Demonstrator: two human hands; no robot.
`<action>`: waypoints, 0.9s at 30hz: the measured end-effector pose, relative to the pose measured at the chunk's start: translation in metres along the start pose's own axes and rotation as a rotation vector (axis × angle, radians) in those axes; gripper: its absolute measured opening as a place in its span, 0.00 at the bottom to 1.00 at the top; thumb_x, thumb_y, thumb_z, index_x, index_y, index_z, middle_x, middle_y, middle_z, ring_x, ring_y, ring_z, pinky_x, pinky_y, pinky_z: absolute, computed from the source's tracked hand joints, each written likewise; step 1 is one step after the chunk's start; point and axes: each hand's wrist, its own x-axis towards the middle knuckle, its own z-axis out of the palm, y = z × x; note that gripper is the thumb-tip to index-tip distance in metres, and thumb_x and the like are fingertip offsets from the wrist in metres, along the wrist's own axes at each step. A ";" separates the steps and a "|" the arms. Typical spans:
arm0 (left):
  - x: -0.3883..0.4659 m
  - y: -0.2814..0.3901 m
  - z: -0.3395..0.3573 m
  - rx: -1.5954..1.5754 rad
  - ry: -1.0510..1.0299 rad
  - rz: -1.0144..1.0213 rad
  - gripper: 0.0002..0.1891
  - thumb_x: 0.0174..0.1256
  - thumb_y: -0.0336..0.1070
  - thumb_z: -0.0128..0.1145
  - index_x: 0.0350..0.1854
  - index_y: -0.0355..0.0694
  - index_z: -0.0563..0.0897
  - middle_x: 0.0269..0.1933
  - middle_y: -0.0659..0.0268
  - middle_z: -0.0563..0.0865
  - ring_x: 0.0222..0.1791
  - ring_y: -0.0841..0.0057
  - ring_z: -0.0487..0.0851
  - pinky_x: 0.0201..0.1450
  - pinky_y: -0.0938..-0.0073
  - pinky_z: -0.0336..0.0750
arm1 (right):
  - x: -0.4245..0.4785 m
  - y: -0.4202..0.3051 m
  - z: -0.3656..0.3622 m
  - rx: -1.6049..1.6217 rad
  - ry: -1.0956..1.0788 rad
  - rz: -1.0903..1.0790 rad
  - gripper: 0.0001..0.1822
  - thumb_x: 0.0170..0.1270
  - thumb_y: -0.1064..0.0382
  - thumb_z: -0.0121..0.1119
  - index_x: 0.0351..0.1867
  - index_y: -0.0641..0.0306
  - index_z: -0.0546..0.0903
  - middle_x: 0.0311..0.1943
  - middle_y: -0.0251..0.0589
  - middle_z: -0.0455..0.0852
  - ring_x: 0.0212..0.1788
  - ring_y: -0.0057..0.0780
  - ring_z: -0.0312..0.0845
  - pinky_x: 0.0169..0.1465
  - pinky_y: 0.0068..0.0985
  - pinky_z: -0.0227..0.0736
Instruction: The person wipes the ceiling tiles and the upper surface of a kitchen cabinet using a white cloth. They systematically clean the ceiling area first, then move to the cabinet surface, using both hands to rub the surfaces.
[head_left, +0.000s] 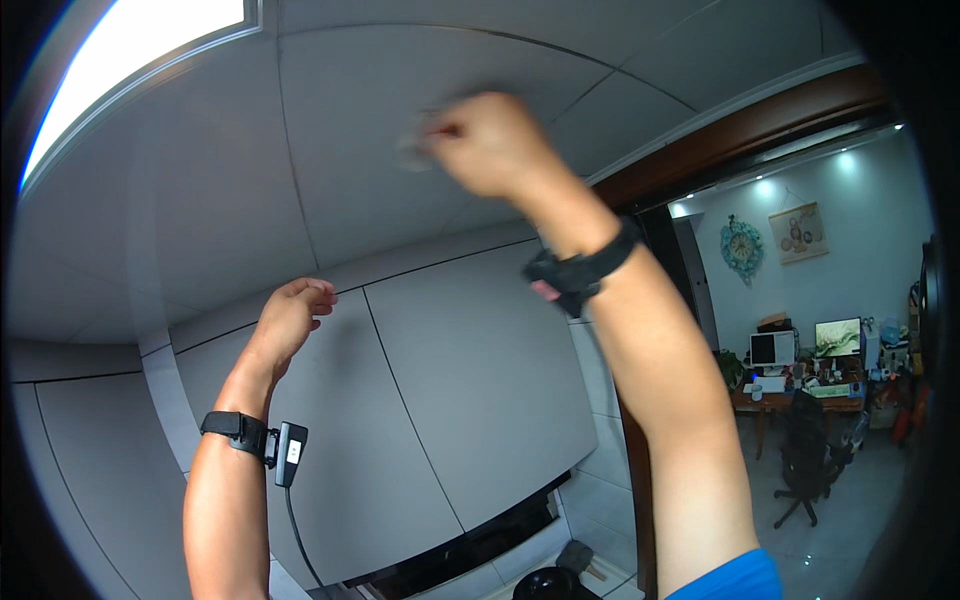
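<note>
My right hand (484, 142) is raised against the grey ceiling panels (375, 82), its fingers curled around something pale that is blurred; a cloth or pad, I cannot tell which. My left hand (296, 315) is lifted in front of the top edge of the grey wall cabinet doors (480, 390), with its fingers bent together and nothing visible in them. Black straps circle both wrists, and a small device (291, 454) with a cable sits on the left one.
A bright ceiling light (142, 67) is at the upper left. A dark wooden door frame (735, 139) borders the right side. Beyond it stand a cluttered desk (810, 401) and a black office chair (806, 450). Below the cabinets is a black pan (546, 585).
</note>
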 end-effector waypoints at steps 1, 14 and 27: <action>-0.001 -0.004 -0.003 0.005 0.000 -0.003 0.15 0.83 0.38 0.46 0.58 0.41 0.84 0.56 0.64 0.89 0.61 0.72 0.84 0.66 0.66 0.75 | 0.011 -0.038 0.017 0.124 -0.057 -0.029 0.10 0.64 0.57 0.66 0.34 0.57 0.94 0.34 0.55 0.93 0.38 0.53 0.91 0.45 0.43 0.85; 0.005 -0.007 0.001 -0.033 -0.048 0.029 0.18 0.84 0.39 0.44 0.62 0.39 0.84 0.60 0.59 0.89 0.64 0.70 0.84 0.67 0.65 0.76 | -0.007 0.046 -0.101 -0.020 0.138 0.167 0.17 0.62 0.49 0.71 0.43 0.56 0.97 0.36 0.47 0.97 0.38 0.41 0.95 0.49 0.35 0.87; 0.011 -0.016 0.000 -0.054 -0.048 0.052 0.17 0.83 0.39 0.46 0.60 0.38 0.84 0.59 0.60 0.89 0.62 0.70 0.84 0.67 0.65 0.75 | 0.053 -0.150 -0.002 -0.087 0.249 -0.455 0.10 0.53 0.61 0.63 0.24 0.62 0.91 0.26 0.51 0.91 0.30 0.50 0.90 0.38 0.39 0.86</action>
